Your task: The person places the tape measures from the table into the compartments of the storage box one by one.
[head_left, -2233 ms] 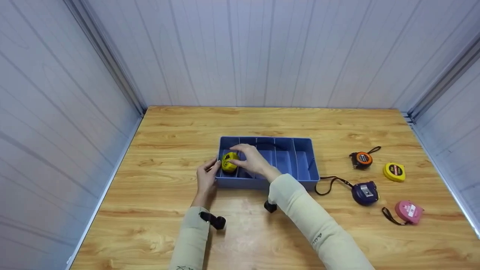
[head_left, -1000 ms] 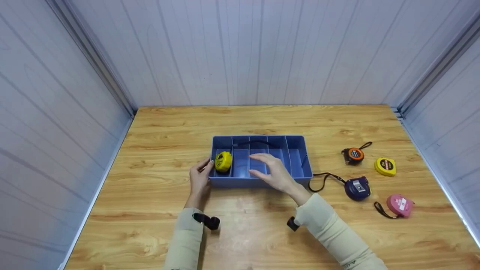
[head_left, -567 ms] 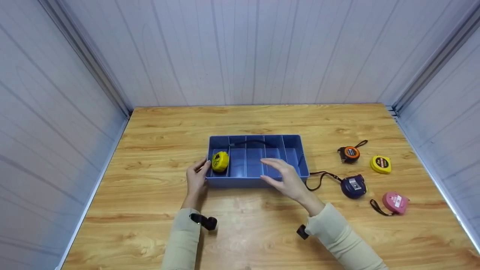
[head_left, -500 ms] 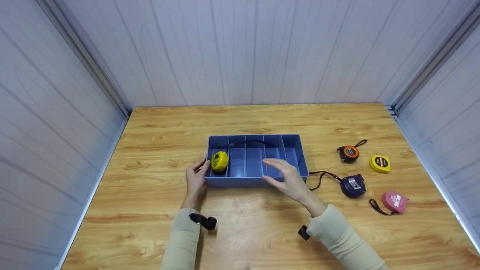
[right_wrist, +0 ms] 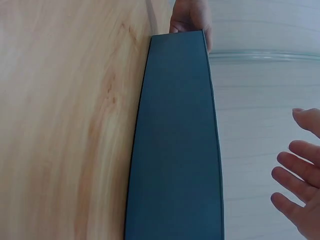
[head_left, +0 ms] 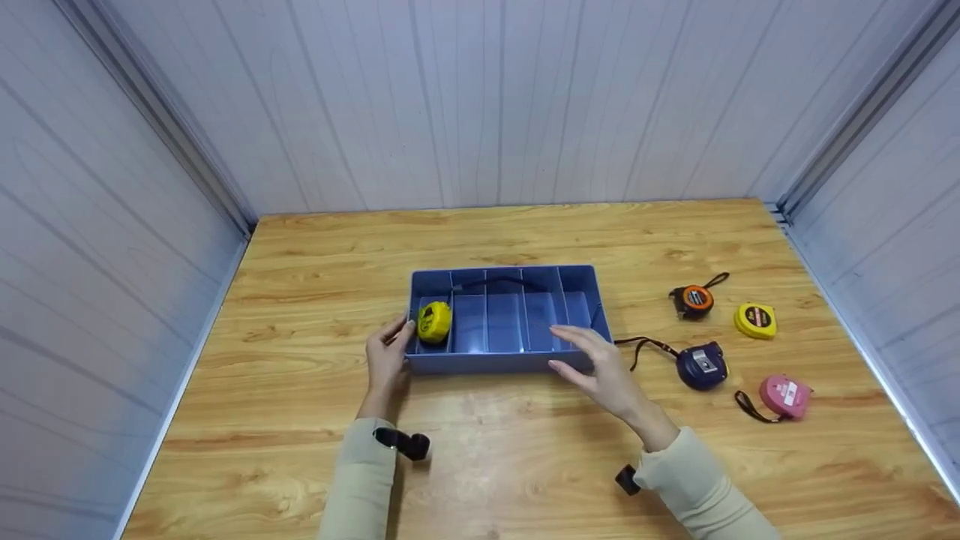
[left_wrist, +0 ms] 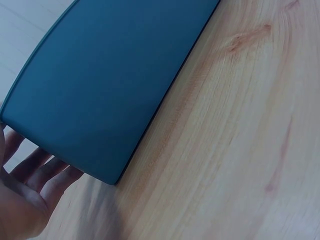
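A blue divided box lies lengthwise across the table. In its leftmost compartment sits a yellow tape measure. My left hand holds the box's left end, thumb at the rim and fingers against the outside; the left wrist view shows those fingers along the end wall. Over the box's front right part my right hand hovers with thumb and fingers spread and nothing between them. The right wrist view also shows this open hand apart from the box.
A black strap runs along the back of the compartments. To the right lie an orange-black tape measure, a second yellow one, a dark blue one with its cord reaching the box, and a pink one.
My right hand has drawn away from the yellow tape measure, which stays in the leftmost compartment, and moved right and nearer to me. My left hand keeps its hold. The head view has shifted slightly.
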